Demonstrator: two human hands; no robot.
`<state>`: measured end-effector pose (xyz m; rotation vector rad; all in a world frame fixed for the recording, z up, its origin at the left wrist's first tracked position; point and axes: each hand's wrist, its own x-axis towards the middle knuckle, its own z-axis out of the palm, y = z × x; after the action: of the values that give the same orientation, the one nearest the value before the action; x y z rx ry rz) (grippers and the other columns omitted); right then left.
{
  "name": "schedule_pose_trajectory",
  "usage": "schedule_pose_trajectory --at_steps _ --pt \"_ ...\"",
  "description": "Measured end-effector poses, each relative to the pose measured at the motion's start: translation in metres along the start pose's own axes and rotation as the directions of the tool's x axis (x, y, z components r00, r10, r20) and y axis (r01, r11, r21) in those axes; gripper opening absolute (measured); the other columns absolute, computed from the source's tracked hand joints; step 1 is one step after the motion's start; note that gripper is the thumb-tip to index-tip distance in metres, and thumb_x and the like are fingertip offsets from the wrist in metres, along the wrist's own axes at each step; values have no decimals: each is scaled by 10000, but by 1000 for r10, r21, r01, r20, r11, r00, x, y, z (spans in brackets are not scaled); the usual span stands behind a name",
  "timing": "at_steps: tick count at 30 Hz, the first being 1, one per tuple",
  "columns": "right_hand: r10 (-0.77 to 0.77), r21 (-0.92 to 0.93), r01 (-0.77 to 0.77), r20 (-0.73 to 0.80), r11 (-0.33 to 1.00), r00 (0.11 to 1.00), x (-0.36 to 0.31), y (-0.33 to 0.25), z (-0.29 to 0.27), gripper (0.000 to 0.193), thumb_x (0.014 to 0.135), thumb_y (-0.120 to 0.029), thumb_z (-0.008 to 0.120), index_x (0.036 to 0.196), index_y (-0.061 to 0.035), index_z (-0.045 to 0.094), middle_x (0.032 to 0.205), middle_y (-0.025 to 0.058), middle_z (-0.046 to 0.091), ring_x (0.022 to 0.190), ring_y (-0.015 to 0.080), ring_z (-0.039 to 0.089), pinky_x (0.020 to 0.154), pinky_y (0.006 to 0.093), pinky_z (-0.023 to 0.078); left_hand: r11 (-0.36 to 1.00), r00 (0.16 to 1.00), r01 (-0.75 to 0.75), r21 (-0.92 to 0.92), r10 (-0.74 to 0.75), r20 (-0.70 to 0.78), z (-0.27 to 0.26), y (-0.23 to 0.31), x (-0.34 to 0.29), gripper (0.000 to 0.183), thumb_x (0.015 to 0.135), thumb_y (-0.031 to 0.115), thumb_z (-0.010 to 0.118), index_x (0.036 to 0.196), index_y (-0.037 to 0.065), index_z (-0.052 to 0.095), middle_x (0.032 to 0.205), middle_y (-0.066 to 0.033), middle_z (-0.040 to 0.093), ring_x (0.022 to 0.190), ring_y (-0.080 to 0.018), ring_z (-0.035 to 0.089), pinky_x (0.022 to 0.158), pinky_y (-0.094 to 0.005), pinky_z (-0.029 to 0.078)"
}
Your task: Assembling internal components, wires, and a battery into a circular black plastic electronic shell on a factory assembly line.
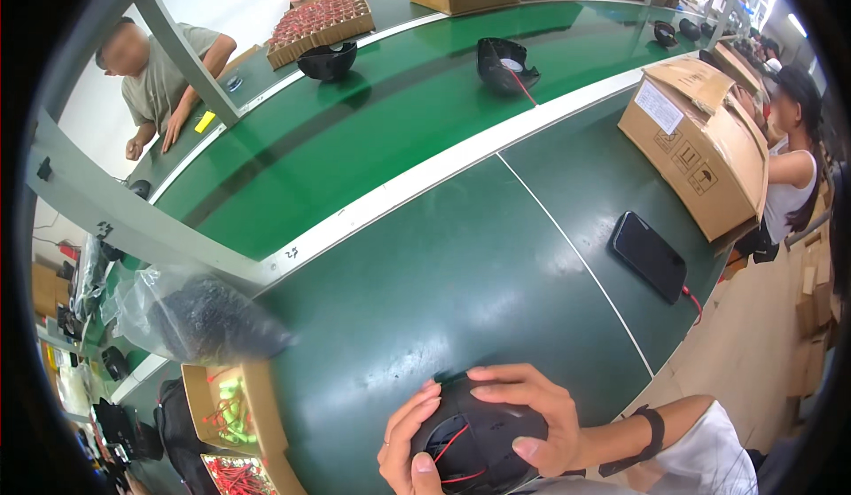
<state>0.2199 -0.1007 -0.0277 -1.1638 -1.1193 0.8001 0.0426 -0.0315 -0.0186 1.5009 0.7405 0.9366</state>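
Close to me, at the table's near edge, a rounded black plastic housing (483,420) is held between both hands. An opening on its left part shows a thin red wire inside. My left hand (410,437) curls around the housing's left side, thumb beside the opening. My right hand (542,411) wraps its right side, fingers over the top and thumb on the near face. What lies under the housing is hidden. Left of my hands stands a cardboard box (275,415) with green cylindrical parts (232,415) and red wires (239,475).
A clear bag of dark small parts (199,313) lies left, by a metal post. A phone (650,256) with a red cable and a carton (696,145) are at right. Black shells (505,65) sit on the green conveyor (399,96). Co-workers (164,78) are across and right.
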Motion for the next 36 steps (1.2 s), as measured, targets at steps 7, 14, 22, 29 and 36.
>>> schedule_pose_trajectory --at_steps 7,14,22,29,36 --pt "-30 41 31 -15 999 999 0 -9 1 586 988 -391 684 1313 95 646 1393 301 587 1233 402 628 1051 456 496 990 999 5 140 1 -39 -1 -7 -1 702 1110 544 401 1208 -91 685 1287 -298 688 1322 -423 622 1157 -518 457" --pt "-57 36 56 25 998 998 6 -5 -5 539 1011 -346 655 1314 99 641 1375 310 593 1241 425 616 1057 472 490 975 996 87 -202 -87 11 -6 -22 -18 683 991 402 630 1409 -133 549 1481 -319 543 1402 -400 529 1201 -496 395" --pt "-107 28 106 26 994 994 12 0 -4 510 1002 -324 643 1281 103 663 1364 343 598 1225 463 624 1032 521 513 980 997 -71 -184 70 -11 -6 -34 -10 651 994 380 603 1369 -152 566 1422 -328 581 1337 -432 576 1167 -551 423" --pt "-162 -18 162 -15 987 987 11 -5 5 589 975 -401 677 1281 103 661 1297 332 649 1195 434 657 1001 521 540 973 973 -226 -52 224 -51 0 -23 -7 647 1061 443 478 1399 -98 588 1405 -299 603 1327 -462 574 1142 -582 424" --pt "-68 27 69 -31 997 997 19 11 6 525 1062 -356 487 1330 58 666 1410 251 627 1307 338 613 1126 425 449 976 987 -154 155 159 -16 -7 -9 20 617 1110 408 372 1384 -105 578 1385 -250 637 1323 -361 598 1166 -447 419"
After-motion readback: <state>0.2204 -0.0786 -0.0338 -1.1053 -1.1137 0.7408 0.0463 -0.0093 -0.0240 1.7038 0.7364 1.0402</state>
